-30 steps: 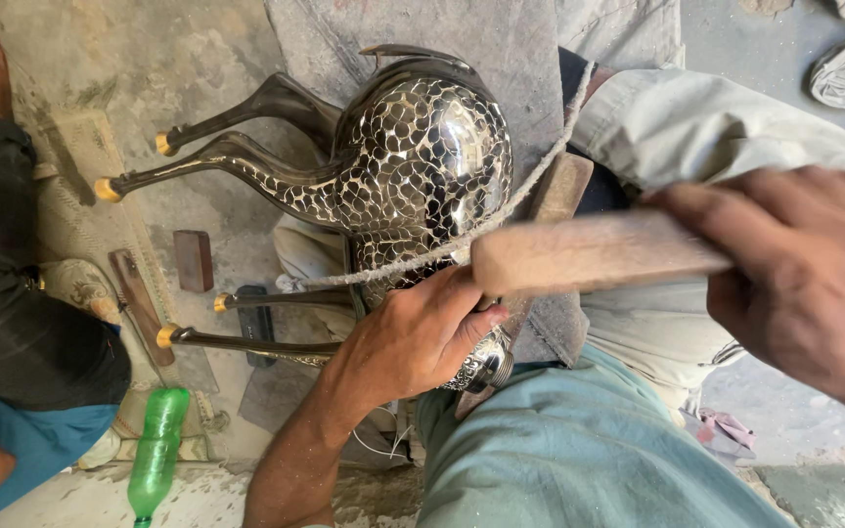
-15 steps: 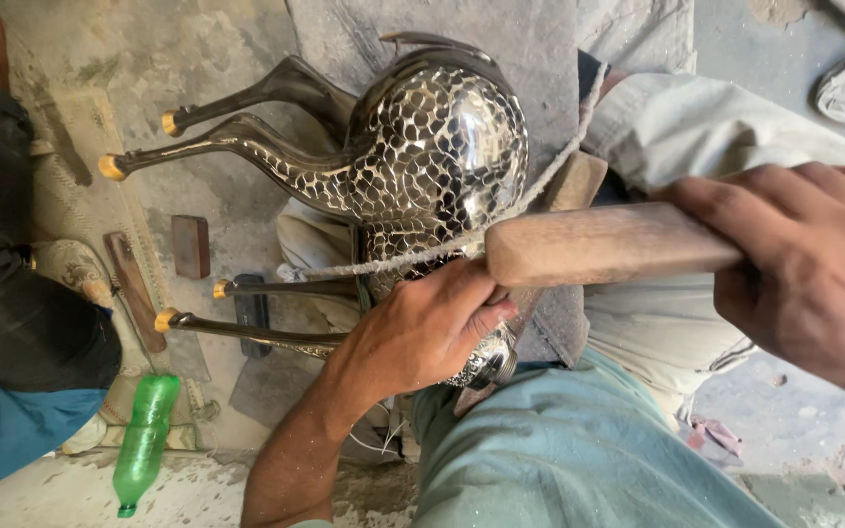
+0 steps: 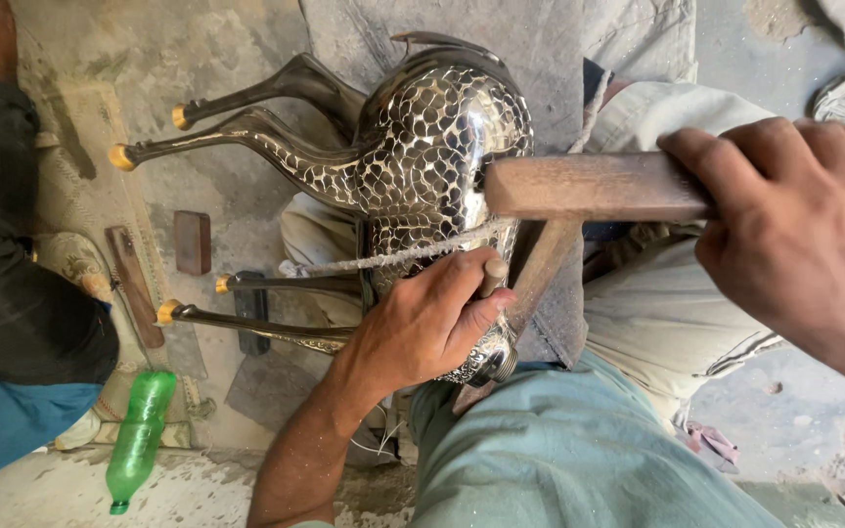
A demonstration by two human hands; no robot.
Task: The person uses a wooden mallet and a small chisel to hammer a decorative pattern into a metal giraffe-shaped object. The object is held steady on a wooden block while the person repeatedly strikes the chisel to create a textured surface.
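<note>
The metal animal figure [image 3: 432, 147] lies on its side across the person's lap, legs pointing toward the floor's left edge. It looks heavy, rigid and slick where polished, so the legs or the cord [image 3: 383, 259] offer surer holds. The left hand [image 3: 422, 323] presses on its body, fingers curled round a small tool. The right hand [image 3: 794, 225] has its fingers wrapped round a wooden mallet [image 3: 589, 186].

Dusty concrete floor [image 3: 198, 59], green plastic bottle [image 3: 139, 435], small brown block [image 3: 192, 242], grey cloth [image 3: 559, 39]
</note>
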